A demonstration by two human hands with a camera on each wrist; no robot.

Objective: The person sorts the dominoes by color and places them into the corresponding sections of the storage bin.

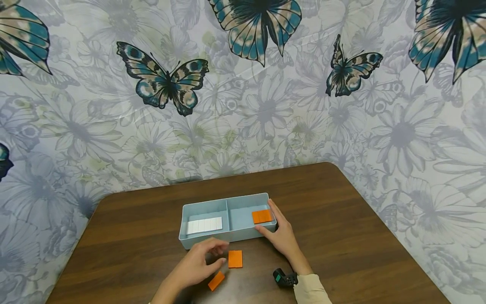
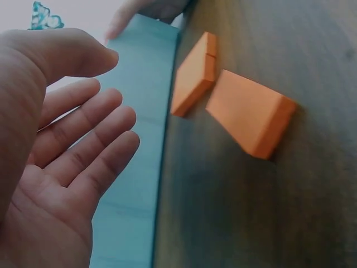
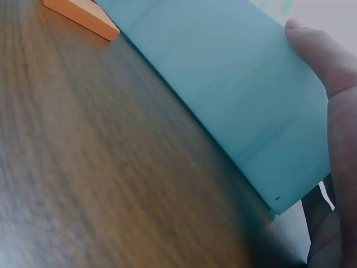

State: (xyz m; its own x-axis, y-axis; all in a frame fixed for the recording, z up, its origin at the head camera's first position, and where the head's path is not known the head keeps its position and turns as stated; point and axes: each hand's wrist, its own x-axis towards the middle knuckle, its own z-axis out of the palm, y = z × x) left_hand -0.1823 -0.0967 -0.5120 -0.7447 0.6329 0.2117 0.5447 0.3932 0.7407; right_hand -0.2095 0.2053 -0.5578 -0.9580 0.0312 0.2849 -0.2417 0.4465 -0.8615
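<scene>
A light blue two-compartment box [image 1: 243,235] stands on the table. White tiles [image 1: 204,225] lie in a row in its left compartment, and orange tiles [image 1: 262,216] lie at the right end of the other. My right hand [image 1: 284,236] holds the box's right end, thumb at the front wall and fingers along the end. In front of the box, my left hand [image 1: 199,262] hovers with nothing in it, its fingers [image 2: 106,123] loosely extended. Beside it on the table are a squarish orange piece [image 1: 235,259] and a smaller orange block [image 1: 216,281].
The brown wooden table [image 1: 364,236] reaches out on both sides of the box. Behind it hangs a butterfly-and-flower patterned cloth [image 1: 265,109]. A black device [image 1: 284,278] sits at the right wrist, beside a pale sleeve [image 1: 311,289].
</scene>
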